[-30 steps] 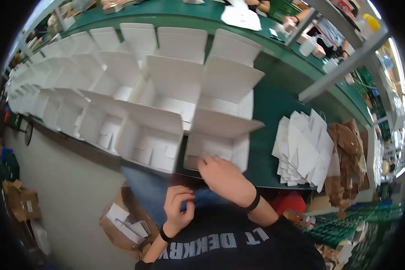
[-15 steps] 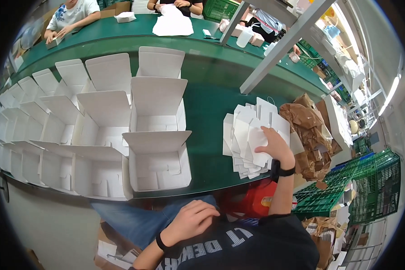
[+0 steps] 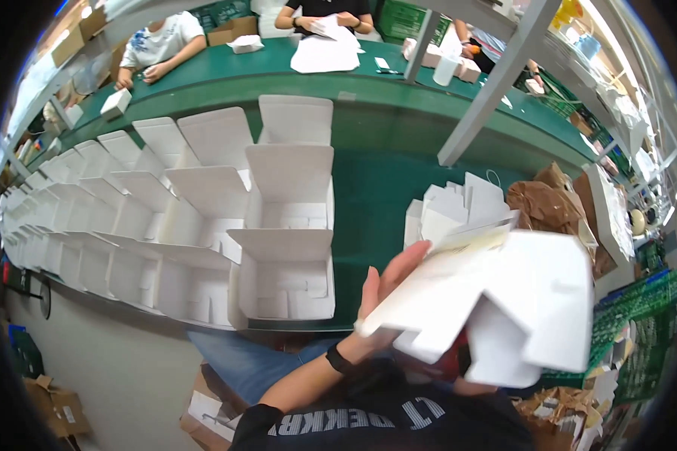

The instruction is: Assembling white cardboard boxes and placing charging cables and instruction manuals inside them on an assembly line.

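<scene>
A flat white carton blank (image 3: 496, 293), blurred by motion, is lifted off the table in front of me at the right, its flaps spread. My left hand (image 3: 387, 293) is closed on its left edge, with the thumb and fingers showing beside it. The carton hides my right hand; only a bit of that arm shows below it. Behind the carton lies the stack of flat white blanks (image 3: 458, 203), partly covered. To the left stand rows of white boxes with raised lids, the nearest being an open box (image 3: 286, 286) at the table's front edge.
Crumpled brown paper (image 3: 549, 207) lies right of the stack, near green crates (image 3: 646, 353). A grey metal post (image 3: 496, 83) rises behind the stack. Across the green table (image 3: 368, 188), several people work at another bench. A cardboard box (image 3: 56, 406) sits on the floor at left.
A flat carton has come up off the stack toward me. My left hand has moved from my lap up to its edge. My right hand has left the stack and is now hidden.
</scene>
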The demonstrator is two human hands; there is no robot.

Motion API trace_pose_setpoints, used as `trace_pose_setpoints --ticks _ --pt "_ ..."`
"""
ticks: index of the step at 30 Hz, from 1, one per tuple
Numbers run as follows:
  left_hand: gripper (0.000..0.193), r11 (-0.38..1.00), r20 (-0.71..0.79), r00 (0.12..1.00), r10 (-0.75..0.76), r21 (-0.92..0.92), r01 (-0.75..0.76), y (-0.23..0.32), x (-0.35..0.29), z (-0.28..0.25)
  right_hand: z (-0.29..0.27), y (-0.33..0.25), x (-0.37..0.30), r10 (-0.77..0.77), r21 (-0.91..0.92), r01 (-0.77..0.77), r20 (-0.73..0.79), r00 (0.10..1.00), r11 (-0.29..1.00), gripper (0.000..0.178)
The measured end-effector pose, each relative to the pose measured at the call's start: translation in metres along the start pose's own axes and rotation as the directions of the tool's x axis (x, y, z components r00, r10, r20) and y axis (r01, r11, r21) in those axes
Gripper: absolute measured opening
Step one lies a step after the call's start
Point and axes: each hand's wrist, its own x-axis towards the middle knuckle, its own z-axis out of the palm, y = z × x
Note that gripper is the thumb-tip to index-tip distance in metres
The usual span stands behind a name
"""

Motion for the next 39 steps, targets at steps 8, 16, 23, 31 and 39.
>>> trace_pose_setpoints --ticks 8,16,23,31,39 --pt "0.108 0.87 -0.023 0.983 -0.184 0.462 0.174 0.039 -0.008 -0.003 0.043 0.04 -0.024 0.071 0.363 -0.204 0.347 0.935 0.909 0.084" --pt "0.114 0.702 0.382 0.901 -0.204 0.699 -0.137 0.058 0.007 0.027 0.073 0.021 -0.001 -0.133 0.44 -0.017 0.309 0.942 0.898 0.078" --pt "0.103 0.758 0.374 0.91 -0.181 0.642 -0.113 0.045 0.01 0.038 0.082 0.004 0.003 -0.267 0.458 0.148 0.206 0.941 0.877 0.073" --pt "0.089 0.695 0.307 0.948 0.087 0.663 -0.279 0.028 0.014 0.047 0.07 -0.009 -0.007 -0.382 0.399 0.354 -0.009 0.924 0.846 0.069" --pt "0.058 -0.002 0.766 0.566 0.306 0.595 -0.804 0.049 0.034 0.068 0.061 -0.022 -0.027 0.086 0.603 0.196 -0.407 0.91 0.774 0.079"
